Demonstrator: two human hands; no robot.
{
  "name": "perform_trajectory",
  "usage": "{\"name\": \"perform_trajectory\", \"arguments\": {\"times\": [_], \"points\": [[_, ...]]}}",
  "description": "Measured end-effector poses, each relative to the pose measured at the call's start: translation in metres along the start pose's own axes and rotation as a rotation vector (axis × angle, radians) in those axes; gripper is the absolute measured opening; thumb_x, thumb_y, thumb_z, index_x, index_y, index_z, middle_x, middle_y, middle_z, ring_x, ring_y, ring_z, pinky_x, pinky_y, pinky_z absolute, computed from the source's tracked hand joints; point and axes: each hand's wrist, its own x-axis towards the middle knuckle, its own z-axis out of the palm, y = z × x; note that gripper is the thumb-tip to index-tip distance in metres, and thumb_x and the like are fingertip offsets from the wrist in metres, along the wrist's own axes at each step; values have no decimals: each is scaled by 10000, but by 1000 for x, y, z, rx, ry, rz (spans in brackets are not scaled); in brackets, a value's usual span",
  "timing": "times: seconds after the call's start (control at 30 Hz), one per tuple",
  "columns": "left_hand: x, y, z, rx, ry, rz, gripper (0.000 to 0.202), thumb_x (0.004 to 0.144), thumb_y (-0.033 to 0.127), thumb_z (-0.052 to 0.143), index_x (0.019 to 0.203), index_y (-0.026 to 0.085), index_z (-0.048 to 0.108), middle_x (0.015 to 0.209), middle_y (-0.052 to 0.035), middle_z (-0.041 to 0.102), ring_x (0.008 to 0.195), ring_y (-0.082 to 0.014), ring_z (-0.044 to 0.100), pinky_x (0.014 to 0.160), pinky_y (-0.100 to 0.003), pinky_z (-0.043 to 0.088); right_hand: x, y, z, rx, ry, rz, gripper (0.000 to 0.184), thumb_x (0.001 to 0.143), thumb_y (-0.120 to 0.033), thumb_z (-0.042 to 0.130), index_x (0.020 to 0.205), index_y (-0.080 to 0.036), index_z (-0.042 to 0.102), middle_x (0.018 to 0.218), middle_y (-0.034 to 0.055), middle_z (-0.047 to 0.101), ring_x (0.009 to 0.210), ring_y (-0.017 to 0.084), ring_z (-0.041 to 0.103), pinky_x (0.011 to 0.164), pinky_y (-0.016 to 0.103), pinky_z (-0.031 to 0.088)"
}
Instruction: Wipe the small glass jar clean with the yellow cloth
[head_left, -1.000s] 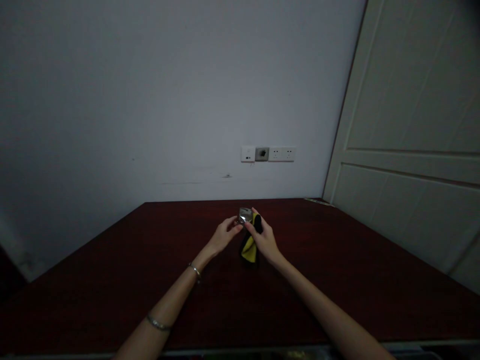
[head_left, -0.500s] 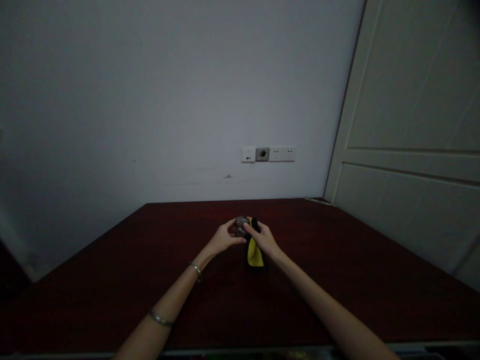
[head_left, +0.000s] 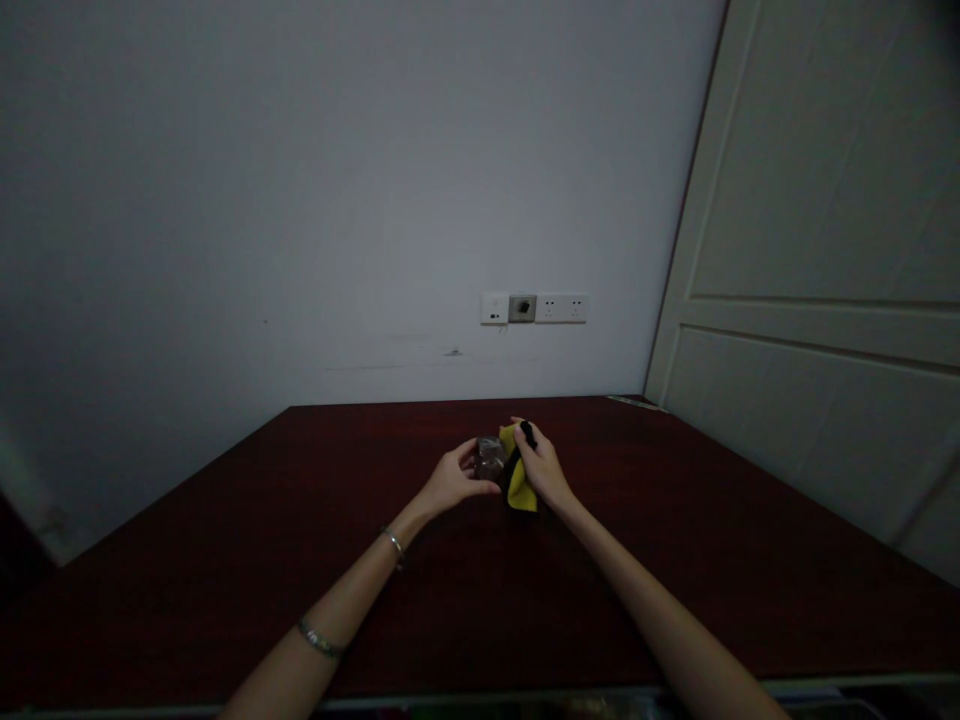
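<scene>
Between the thumb and fingers of my left hand (head_left: 454, 478) is a small clear glass-like object (head_left: 490, 458), round and shiny; its exact kind is too dim to tell. My right hand (head_left: 541, 465) is closed on a yellow and black cloth (head_left: 521, 490), bunched at the top with its lower part hanging down. The cloth lies right beside the clear object, at its right side. Whether the two touch I cannot tell. Both hands are over the middle of the dark red table (head_left: 360, 620).
Behind the table stands a pale wall (head_left: 337, 200) with a row of sockets (head_left: 532, 308). A panelled door (head_left: 817, 250) rises on the right. Some things, too dark to make out, show below the table's front edge.
My right hand has moved right and slightly up with the cloth, uncovering more of the clear object. My left hand has shifted slightly right, still holding that object.
</scene>
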Motion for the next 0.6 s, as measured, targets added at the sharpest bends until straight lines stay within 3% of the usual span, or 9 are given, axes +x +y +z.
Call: {"name": "perform_trajectory", "arguments": {"times": [0.1,0.2,0.43,0.6], "points": [[-4,2,5,1,-60,-8,738,456,97,819,1137,129,535,1230,-145,549,1096,-256,554,992,-424,402,-1,-4,-4,-101,-9,-56,381,814,-519,461,905,-178,603,862,52,670,789,195,603,740,303,456],[-4,1,7,9,-51,-11,753,456,106,820,1152,132,532,1245,-147,535,1104,-261,548,998,-438,393,-2,-8,-4,-99,-38,-75,369,814,-512,465,829,-167,595,788,36,646,731,178,579,692,281,453],[-1,-3,5,35,-2,7,798,459,122,821,1191,120,504,1238,-161,539,1086,-273,559,962,-434,428,-7,-15,0,-47,-136,-183,317,825,-444,501,934,-177,632,959,70,662,922,212,601,846,336,449],[3,-8,2,89,71,4,752,466,154,820,1156,114,522,1193,-146,573,1039,-258,585,940,-418,446,-15,-23,3,-99,-125,-297,253,844,-393,498,930,-199,637,954,70,659,920,209,603,850,344,454]]}}
